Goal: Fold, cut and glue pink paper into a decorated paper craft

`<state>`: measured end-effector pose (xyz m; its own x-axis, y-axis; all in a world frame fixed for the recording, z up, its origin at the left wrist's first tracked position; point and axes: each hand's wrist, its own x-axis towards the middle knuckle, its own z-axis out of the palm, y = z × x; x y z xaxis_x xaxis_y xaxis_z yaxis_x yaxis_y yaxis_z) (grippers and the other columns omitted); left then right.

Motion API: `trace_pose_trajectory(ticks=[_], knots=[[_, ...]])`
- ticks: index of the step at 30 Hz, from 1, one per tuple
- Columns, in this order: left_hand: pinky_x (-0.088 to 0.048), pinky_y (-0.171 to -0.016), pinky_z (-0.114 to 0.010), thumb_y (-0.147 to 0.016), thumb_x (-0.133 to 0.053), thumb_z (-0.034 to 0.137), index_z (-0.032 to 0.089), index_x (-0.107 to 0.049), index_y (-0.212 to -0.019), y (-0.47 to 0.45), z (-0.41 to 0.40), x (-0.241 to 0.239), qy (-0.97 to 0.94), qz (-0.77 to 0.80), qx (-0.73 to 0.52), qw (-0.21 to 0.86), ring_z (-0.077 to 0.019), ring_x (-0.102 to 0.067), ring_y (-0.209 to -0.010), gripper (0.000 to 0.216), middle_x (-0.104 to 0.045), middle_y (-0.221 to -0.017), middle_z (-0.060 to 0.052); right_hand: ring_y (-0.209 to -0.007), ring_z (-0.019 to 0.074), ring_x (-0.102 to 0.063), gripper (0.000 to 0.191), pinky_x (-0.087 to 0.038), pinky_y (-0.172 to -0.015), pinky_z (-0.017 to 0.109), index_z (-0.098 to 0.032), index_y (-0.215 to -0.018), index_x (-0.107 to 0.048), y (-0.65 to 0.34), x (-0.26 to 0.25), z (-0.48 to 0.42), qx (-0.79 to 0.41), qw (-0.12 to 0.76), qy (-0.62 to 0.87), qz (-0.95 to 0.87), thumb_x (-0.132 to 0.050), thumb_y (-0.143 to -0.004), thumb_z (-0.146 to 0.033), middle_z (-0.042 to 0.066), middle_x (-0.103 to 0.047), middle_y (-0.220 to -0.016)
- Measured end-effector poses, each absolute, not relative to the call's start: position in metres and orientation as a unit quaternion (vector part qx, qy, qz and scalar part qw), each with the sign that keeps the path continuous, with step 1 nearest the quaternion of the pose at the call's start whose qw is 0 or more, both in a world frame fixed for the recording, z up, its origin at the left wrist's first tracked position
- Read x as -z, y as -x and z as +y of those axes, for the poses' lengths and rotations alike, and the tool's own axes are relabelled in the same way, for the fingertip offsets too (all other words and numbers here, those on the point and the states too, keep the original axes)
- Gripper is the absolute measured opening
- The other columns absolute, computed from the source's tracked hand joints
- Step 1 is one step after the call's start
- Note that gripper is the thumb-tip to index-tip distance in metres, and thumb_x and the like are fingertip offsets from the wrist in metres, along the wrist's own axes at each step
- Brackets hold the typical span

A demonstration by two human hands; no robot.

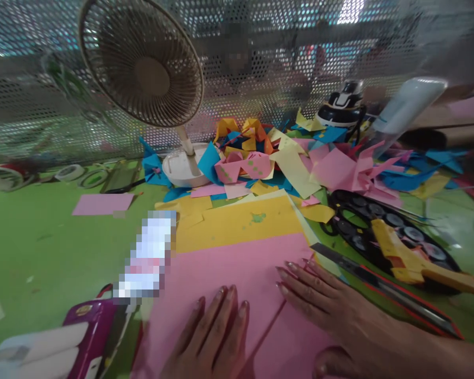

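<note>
A large pink paper sheet lies in front of me, with a crease or edge running diagonally between my hands. My left hand rests flat on its lower part, fingers stretched out and holding nothing. Also flat on the pink paper, farther right, is my right hand, its fingers extended toward the upper right edge. Beneath the pink sheet, a yellow sheet sticks out at the far side, with pale yellow paper under it. A box-cutter knife lies just beyond my right hand.
Folded and cut coloured papers are heaped at the back. A fan stands at back left, a yellow glue gun on a black palette at right. On the left are a blurred phone, a purple case and tape rolls.
</note>
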<state>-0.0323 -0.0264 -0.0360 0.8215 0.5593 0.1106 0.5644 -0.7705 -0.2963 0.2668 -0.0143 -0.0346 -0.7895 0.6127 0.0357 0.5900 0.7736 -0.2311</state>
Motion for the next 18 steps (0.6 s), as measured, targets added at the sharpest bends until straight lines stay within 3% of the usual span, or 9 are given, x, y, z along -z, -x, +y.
trace_pose_trajectory(ticks=[11,18], knots=[[-0.018,-0.109,-0.041,-0.087,-0.04,0.022,0.019,-0.044,-0.131,0.0346,-0.0262,0.0335,0.939,-0.295,0.02,0.173,-0.0231,-0.041,-0.124,0.045,-0.049,-0.133,-0.006,-0.133,0.0274,-0.024,0.082,-0.026,-0.108,0.042,-0.014,-0.143,-0.016,-0.2625,0.0331,-0.0129,-0.027,0.088,0.321,-0.943,-0.04,-0.082,-0.062,0.01,-0.026,-0.145],[-0.019,-0.108,-0.043,-0.086,-0.04,0.02,0.018,-0.044,-0.13,0.0337,-0.0288,0.0366,0.935,-0.297,0.021,0.191,-0.0244,-0.04,-0.125,0.045,-0.049,-0.132,-0.007,-0.133,0.0275,-0.023,0.082,-0.025,-0.108,0.042,-0.014,-0.143,-0.018,-0.2633,0.0336,-0.0137,-0.032,0.092,0.323,-0.941,-0.041,-0.081,-0.063,0.01,-0.026,-0.144]])
